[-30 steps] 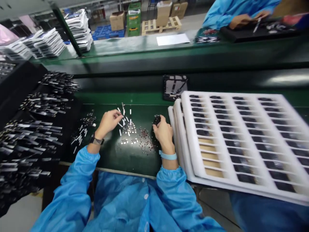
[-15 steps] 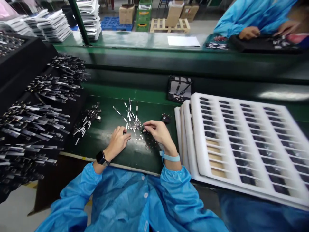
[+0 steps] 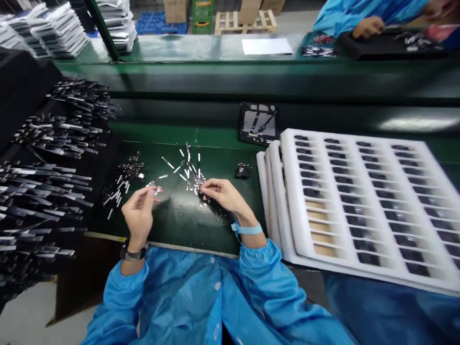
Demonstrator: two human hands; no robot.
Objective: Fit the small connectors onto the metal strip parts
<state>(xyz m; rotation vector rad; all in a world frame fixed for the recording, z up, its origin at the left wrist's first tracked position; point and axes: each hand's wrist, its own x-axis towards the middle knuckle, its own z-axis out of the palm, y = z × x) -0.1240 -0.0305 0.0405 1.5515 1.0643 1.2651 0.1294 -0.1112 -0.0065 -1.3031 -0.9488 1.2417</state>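
Note:
A thin flex cable (image 3: pixel 158 181) with a silvery strip is pinched between the thumb and forefinger of my left hand (image 3: pixel 139 211), above the left part of the green bench. My right hand (image 3: pixel 224 195) is at the right edge of a loose pile of flex cables (image 3: pixel 192 175), its thumb and forefinger pressed together. Whatever lies between those fingertips is too small to make out. Tiny dark bits (image 3: pixel 215 211) are scattered under and beside this hand. Left of the pile, nearest my left hand, lies a second small heap of flex cables (image 3: pixel 120 187).
Black racks at left hold thick bundles of flex cables (image 3: pixel 53 184). Stacked white foam trays (image 3: pixel 345 191) with dark parts stand at right. A small black part (image 3: pixel 243 170) and a black frame (image 3: pixel 258 123) lie behind my right hand. Across the bench, a co-worker's hand (image 3: pixel 368 27) rests at a black tray.
My left hand has moved left, away from the pile, and is raised with a flex cable in its fingers. My right hand stays by the pile. The camera view has shifted slightly.

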